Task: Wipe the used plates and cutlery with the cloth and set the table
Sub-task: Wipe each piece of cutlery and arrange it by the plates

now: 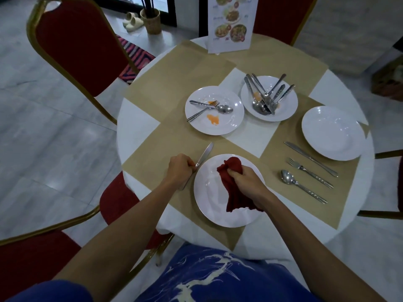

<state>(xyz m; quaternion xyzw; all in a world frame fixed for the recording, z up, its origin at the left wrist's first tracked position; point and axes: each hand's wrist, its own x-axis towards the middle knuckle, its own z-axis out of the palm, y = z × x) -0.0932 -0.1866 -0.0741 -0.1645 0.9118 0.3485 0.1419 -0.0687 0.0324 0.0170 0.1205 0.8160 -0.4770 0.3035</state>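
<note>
My left hand (180,170) grips a table knife (205,154) by its handle, blade pointing up and away, just left of the near white plate (209,205). My right hand (246,182) is closed on a dark red cloth (233,192) that hangs over that plate. Farther back, a plate with orange smears (214,125) holds a fork and a spoon. Beside it a plate (281,112) carries a pile of several pieces of cutlery. On the right lies a clean plate (333,132) with a knife (310,159), fork (309,172) and spoon (302,185) laid beside it.
The round table has a white cloth and tan paper mats (165,81). A standing menu card (231,25) is at the far edge. Red chairs with gold frames (74,49) surround the table; one seat is close at my left.
</note>
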